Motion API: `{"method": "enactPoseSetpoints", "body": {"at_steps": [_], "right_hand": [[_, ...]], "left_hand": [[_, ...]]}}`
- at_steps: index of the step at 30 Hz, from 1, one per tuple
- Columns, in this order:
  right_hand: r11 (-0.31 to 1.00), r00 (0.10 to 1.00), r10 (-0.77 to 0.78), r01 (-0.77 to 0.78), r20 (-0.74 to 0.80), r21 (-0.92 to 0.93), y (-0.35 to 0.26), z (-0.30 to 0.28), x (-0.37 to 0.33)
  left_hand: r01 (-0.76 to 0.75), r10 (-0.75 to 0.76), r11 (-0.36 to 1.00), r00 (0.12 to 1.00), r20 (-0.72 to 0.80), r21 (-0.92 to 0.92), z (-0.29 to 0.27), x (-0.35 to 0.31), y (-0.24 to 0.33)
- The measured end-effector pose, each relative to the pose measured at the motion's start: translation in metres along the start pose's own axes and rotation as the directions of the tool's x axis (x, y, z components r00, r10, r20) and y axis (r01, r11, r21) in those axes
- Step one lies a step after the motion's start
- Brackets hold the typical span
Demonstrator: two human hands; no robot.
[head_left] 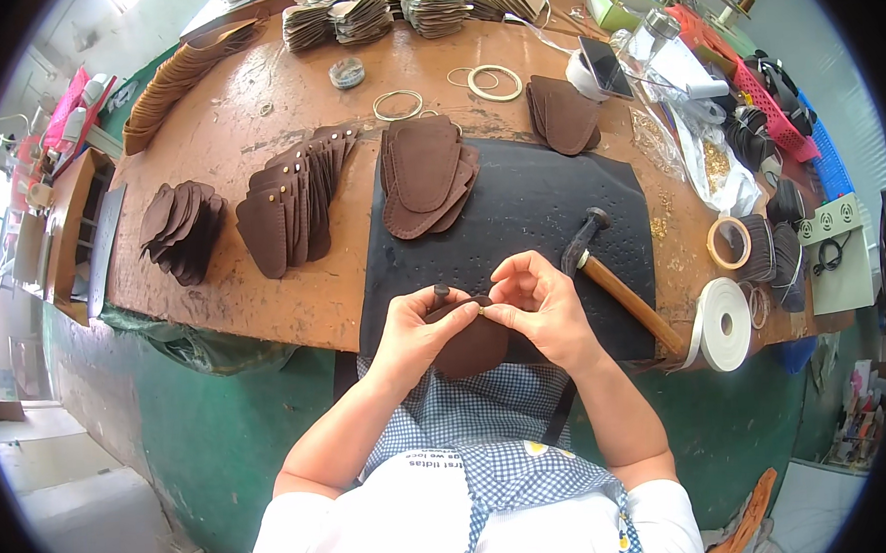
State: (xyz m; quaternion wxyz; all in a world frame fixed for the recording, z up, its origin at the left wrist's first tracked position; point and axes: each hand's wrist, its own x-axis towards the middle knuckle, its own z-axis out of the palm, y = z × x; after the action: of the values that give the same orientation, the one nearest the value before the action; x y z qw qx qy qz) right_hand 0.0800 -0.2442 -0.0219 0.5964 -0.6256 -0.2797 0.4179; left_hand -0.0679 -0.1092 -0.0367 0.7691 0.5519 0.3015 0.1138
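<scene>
Close to my body, at the front edge of the black mat (519, 187), my left hand (411, 333) grips a rounded dark brown leather piece (472, 355), which hangs below the fingers. The thumb and forefinger of my right hand (553, 316) pinch a tiny brass-coloured stud (482, 310) at the upper edge of that leather; its exact shape is too small to tell. A dark band (441, 293) wraps one finger of my left hand. To the right of my hands a hammer (619, 292) with a wooden handle lies across the mat.
Stacked brown leather pieces (423, 172) lie on the mat, with more stacks (294, 204) to the left. Loose brass-coloured bits (659, 227), a tape roll (729, 242) and a white strip roll (724, 325) are at right. A round tin (347, 73) stands farther back.
</scene>
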Motion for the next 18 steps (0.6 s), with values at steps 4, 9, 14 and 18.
{"method": "enactPoseSetpoints", "body": {"at_steps": [4,9,14,18], "right_hand": [[0.999,0.999,-0.020,0.019,0.045,0.026,0.0010,-0.0029,0.0021],[0.996,0.997,0.042,-0.048,0.065,0.082,-0.0012,-0.0019,0.0010],[0.997,1.000,0.018,-0.019,0.009,0.069,-0.0003,0.0042,-0.0025],[0.997,0.999,0.042,-0.043,0.013,0.061,0.0046,0.0031,-0.0031]], "left_hand": [[-0.006,0.006,0.999,1.000,0.015,0.034,-0.0003,-0.0003,-0.0006],[-0.044,0.042,0.992,0.999,0.020,0.115,-0.0005,0.0001,0.0025],[-0.033,0.035,0.997,0.998,-0.043,0.066,0.0016,0.0011,0.0012],[-0.005,0.006,0.996,1.000,-0.007,0.093,0.0000,0.0005,0.0009]]}}
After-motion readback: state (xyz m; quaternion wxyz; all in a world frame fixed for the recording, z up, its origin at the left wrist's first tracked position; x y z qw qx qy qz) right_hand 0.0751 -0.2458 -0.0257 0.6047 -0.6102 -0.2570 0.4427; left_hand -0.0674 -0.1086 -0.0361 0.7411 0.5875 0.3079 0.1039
